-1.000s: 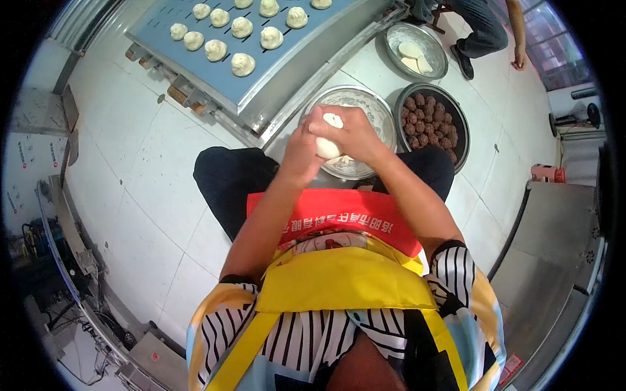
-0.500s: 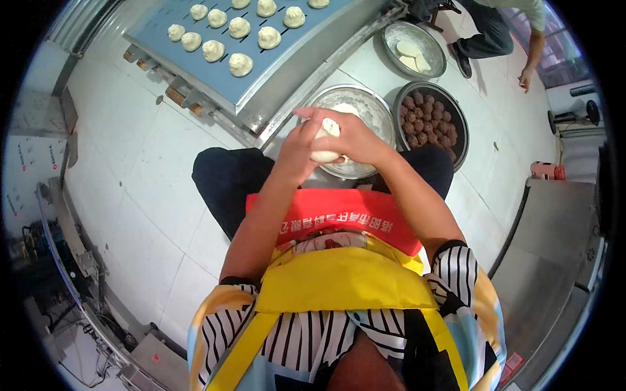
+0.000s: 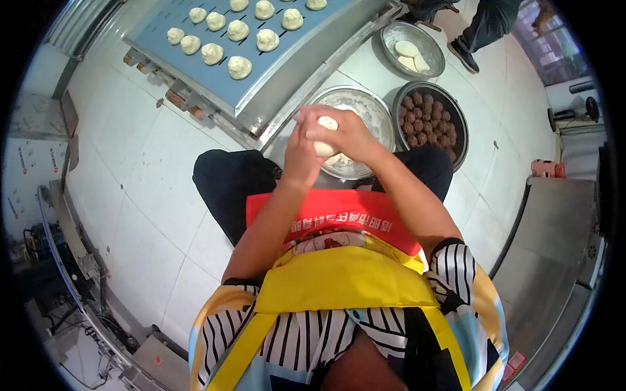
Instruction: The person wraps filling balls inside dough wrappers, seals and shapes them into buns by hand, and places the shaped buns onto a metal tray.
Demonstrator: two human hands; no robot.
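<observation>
Both of my hands are wrapped round a pale dough bun (image 3: 324, 149) in front of my knees. My left hand (image 3: 300, 155) cups its left side, fingers pointing up and away. From the right, my right hand (image 3: 352, 135) curls over the bun, its fingers reaching across to the left hand. Parts of the bun show between the thumb and palms; the rest is hidden. Beneath the hands stands a metal bowl (image 3: 376, 111) with a flour-dusted inside and some pale dough in it.
Several shaped buns (image 3: 239, 67) sit in rows on a blue-topped metal conveyor (image 3: 195, 77). To the right stand a bowl of dark brown filling balls (image 3: 427, 122) and a metal basin (image 3: 435, 49) holding flat dough pieces (image 3: 407, 49). A person's leg (image 3: 490, 29) is at upper right.
My hands have shifted their grip round the bun, with the left hand more upright and slightly lower. At upper right, the other person's hand and arm have left the view.
</observation>
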